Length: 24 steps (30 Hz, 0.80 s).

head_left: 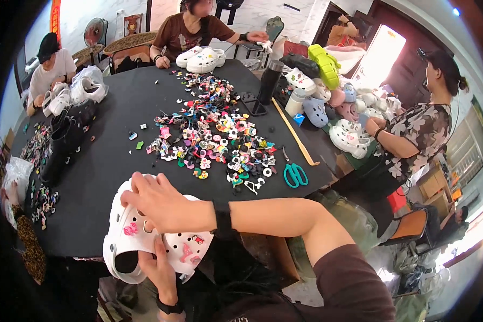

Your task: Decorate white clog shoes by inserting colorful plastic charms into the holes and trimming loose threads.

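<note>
A white clog (118, 228) with round holes and a pink charm (131, 229) is at the table's near edge. My left hand (160, 268) grips it at the opening, thumb outside and fingers partly hidden inside. Over its upper, my right hand (161, 201) is closed with bent fingers. A small pale piece shows by the right thumb, too covered to name. Beside it, partly under my right wrist, is a second white clog (177, 248) bearing a pink charm (188, 253) and a red car-shaped charm (198, 240).
Loose colourful shoe charms (214, 142) spread over the black table (102, 161). Teal-handled scissors (295, 174), a wooden stick (295, 131), a phone (254, 104) and a dark bottle (270, 83) lie or stand to the right. Clogs (354, 99) are heaped at far right. Several people work around the table.
</note>
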Tool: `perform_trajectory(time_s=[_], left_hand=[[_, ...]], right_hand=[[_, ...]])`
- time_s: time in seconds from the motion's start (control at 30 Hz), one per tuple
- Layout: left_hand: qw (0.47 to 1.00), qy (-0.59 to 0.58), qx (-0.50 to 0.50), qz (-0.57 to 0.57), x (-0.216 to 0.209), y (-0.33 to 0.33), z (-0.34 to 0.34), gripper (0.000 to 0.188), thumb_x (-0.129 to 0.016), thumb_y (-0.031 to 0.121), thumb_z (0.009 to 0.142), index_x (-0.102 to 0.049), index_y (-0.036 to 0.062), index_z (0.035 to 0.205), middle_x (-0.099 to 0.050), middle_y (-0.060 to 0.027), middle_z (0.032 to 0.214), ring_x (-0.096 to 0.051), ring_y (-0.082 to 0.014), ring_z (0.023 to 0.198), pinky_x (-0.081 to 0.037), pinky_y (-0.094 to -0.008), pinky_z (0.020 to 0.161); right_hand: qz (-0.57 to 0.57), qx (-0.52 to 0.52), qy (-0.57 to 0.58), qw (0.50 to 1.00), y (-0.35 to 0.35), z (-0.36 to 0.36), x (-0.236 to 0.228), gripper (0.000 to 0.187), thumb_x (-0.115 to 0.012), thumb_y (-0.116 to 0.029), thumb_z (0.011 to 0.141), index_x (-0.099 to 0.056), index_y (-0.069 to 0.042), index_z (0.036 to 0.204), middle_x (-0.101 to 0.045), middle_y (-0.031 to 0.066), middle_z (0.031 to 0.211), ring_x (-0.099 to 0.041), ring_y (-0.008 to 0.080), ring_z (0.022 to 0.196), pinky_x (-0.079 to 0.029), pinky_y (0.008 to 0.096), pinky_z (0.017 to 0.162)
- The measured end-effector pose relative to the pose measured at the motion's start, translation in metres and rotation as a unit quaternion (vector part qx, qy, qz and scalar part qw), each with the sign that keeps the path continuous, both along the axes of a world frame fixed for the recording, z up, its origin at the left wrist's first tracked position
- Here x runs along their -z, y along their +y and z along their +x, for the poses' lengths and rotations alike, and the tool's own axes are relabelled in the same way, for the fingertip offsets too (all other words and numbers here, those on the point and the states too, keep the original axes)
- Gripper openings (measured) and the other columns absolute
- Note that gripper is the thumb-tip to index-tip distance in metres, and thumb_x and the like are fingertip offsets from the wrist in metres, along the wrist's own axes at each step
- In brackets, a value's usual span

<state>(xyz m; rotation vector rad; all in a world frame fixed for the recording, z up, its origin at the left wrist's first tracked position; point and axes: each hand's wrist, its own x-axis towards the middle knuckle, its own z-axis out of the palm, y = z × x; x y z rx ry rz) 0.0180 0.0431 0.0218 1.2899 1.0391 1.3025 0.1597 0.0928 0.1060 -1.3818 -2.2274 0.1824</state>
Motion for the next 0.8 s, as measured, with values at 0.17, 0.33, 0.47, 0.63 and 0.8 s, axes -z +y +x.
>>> perform_trajectory(time_s=[0.17,0.33,0.47,0.63,0.8], left_hand=[[1.000,0.020,0.002,0.023,0.000,0.001,-0.001,0.025,-0.053,0.004,0.092,-0.056,-0.0100,0.113,-0.063,-0.0054,0.094,-0.051,-0.0077,0.072,-0.040,-0.0214,0.062],[1.000,0.026,0.011,-0.005,-0.002,0.001,-0.001,0.030,-0.052,0.005,0.092,-0.053,-0.0123,0.117,-0.063,-0.0093,0.101,-0.054,-0.0102,0.082,-0.043,-0.0232,0.069],[0.998,0.056,0.013,-0.009,-0.004,0.000,-0.003,0.032,-0.051,0.004,0.092,-0.051,-0.0140,0.119,-0.062,-0.0122,0.107,-0.056,-0.0123,0.088,-0.044,-0.0251,0.075],[1.000,0.022,0.000,-0.009,-0.003,0.000,-0.001,0.033,-0.051,0.004,0.092,-0.051,-0.0144,0.119,-0.062,-0.0138,0.108,-0.057,-0.0143,0.091,-0.045,-0.0275,0.077],[0.998,0.070,0.002,0.002,-0.005,0.002,-0.003,0.032,-0.051,0.004,0.092,-0.051,-0.0130,0.119,-0.062,-0.0141,0.108,-0.057,-0.0150,0.091,-0.046,-0.0283,0.078]], right_hand=[[0.004,-0.055,-0.054,0.997,0.014,0.002,-0.004,0.100,-0.085,-0.017,0.056,-0.032,-0.013,0.141,-0.027,0.0248,0.143,-0.030,0.0422,0.131,-0.024,0.0566,0.105],[-0.017,-0.101,-0.066,0.993,0.027,0.005,0.007,0.087,-0.083,-0.023,0.055,-0.046,-0.013,0.133,-0.038,0.0193,0.137,-0.035,0.0401,0.128,-0.029,0.0572,0.101],[0.008,-0.117,-0.062,0.991,0.038,0.003,0.018,0.080,-0.082,-0.027,0.052,-0.054,-0.015,0.126,-0.047,0.0135,0.125,-0.045,0.0339,0.115,-0.040,0.0477,0.086],[0.055,-0.093,-0.104,0.989,0.037,-0.004,0.028,0.078,-0.081,-0.027,0.054,-0.054,-0.014,0.126,-0.048,0.0116,0.120,-0.046,0.0310,0.111,-0.044,0.0444,0.081],[0.054,-0.083,-0.118,0.988,0.038,-0.003,0.029,0.077,-0.080,-0.029,0.057,-0.053,-0.014,0.127,-0.048,0.0126,0.123,-0.046,0.0311,0.113,-0.045,0.0448,0.080]])
